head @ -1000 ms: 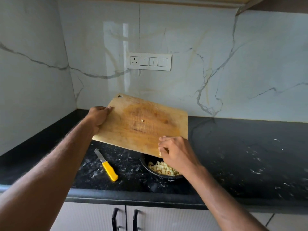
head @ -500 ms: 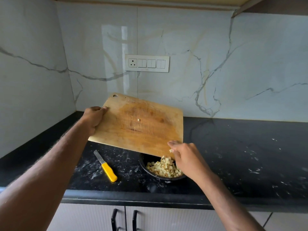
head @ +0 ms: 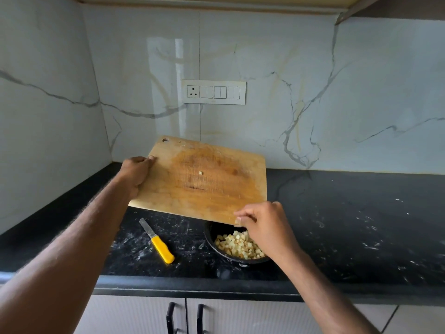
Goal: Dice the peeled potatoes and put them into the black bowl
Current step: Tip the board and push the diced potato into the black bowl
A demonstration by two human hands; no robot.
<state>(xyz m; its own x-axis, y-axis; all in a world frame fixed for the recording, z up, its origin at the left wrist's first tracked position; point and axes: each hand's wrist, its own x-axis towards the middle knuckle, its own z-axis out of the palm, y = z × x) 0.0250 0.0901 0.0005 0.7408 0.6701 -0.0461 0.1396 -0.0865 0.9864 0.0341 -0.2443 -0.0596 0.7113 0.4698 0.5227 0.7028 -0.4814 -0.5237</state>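
While the left hand (head: 134,172) grips the tilted cutting board (head: 204,179) above the black bowl (head: 212,239) on the bench (head: 349,225), the right hand (head: 262,225), fingers loosely curled at its lower corner, brushes dice down; its grip is unclear. Diced potato (head: 238,245) fills the bowl; one stuck piece (head: 200,173) likely needs flicking next.

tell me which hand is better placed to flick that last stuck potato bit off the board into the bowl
Right. The left hand grips the tilted cutting board by its edge, holding it over the black bowl. The right hand is at the board's lower corner, so it could probably sweep the stuck potato piece down.
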